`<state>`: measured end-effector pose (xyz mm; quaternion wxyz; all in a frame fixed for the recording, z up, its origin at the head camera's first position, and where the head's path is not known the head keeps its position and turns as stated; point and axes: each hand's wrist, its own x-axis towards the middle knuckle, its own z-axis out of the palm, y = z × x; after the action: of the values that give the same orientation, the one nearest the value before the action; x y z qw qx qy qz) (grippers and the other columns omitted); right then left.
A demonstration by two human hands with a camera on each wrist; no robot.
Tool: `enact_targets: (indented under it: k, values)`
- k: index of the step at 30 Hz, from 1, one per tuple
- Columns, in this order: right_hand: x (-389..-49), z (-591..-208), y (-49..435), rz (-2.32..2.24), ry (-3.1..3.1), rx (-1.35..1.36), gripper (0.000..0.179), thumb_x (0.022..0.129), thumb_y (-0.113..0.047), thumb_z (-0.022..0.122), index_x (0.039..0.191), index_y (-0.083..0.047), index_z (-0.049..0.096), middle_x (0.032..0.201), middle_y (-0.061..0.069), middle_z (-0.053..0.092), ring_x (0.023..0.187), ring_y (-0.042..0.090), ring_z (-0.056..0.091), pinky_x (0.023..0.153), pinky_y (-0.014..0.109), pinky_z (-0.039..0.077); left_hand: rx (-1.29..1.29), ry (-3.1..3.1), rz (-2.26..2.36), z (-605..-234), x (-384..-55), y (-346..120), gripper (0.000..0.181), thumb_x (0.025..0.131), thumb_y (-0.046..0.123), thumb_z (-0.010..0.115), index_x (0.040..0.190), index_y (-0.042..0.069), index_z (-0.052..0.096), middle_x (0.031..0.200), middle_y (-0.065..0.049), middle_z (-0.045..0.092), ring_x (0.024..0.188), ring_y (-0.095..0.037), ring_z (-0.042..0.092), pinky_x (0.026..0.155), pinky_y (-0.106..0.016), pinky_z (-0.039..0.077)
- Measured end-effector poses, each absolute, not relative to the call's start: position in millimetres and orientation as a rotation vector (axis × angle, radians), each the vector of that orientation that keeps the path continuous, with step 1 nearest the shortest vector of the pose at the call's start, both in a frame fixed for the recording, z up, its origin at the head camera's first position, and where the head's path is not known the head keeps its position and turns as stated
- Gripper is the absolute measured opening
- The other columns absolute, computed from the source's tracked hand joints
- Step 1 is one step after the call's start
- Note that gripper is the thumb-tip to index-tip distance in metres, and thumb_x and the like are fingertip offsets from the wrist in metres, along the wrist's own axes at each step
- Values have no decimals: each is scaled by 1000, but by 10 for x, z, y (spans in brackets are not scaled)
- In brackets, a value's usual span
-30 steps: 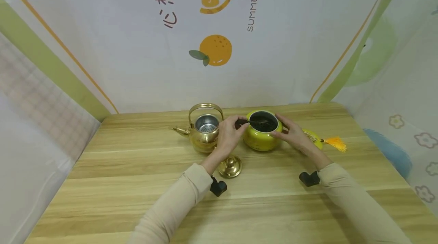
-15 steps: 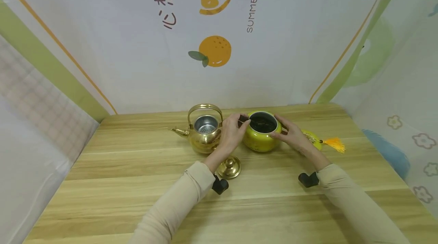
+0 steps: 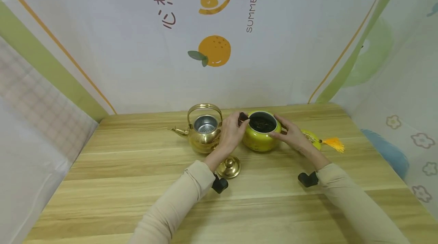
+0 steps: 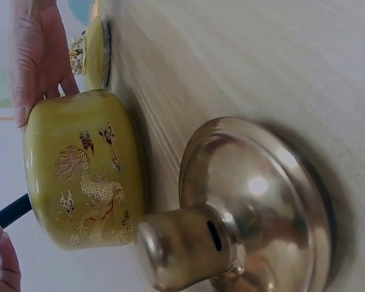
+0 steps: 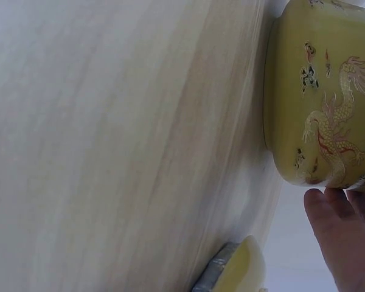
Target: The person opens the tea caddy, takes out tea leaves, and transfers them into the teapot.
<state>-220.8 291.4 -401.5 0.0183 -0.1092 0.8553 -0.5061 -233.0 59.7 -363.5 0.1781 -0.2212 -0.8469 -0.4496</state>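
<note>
My left hand [image 3: 232,133] pinches the end of a dark, slim-handled utensil [image 4: 11,212] at the left rim of a round yellow jar [image 3: 261,143]. Its far end is hidden inside the jar. Dark, leafy-looking bits [image 3: 262,124] fill the jar's bottom. My right hand [image 3: 291,133] holds the jar from the right, thumb at the front and fingers at the back of the rim. A gold dragon decorates the jar's side in both wrist views. Left of the jar stands a brass teapot [image 3: 202,143] with its top off, showing a perforated metal strainer [image 3: 206,124] inside.
The teapot's brass lid [image 3: 229,167] lies on the wooden table [image 3: 164,198] just below my left wrist. Beyond my right hand lies a yellow lid [image 3: 312,137] with an orange tassel [image 3: 333,145]. A printed cloth [image 3: 273,65] hangs right behind the table's back edge.
The utensil's handle has swung from lying nearly flat over the rim to a steeper tilt, its far end going down out of sight. My right hand keeps its hold on the jar.
</note>
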Motion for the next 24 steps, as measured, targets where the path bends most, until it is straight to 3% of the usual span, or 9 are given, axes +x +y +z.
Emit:
enact_targets:
  k: [9,24]
  values:
    - [-2224,-4041,2927,-1577,2660,-361,77,90,-18,65,148,0,19,154,22,18,138,43,22,107,51,33,-634,-2423,-1176,-3663,-2350,636,12,86,10,68,96,3,68,89,-8,71,72,-17,66,64,-20,51]
    - [-2223,-4043,2907,-1614,2640,-336,77,90,-17,65,149,0,19,155,20,15,140,42,18,109,52,29,-581,-2478,-1218,-3804,-2403,763,12,84,14,69,94,8,71,84,-3,73,63,-12,62,51,-15,42]
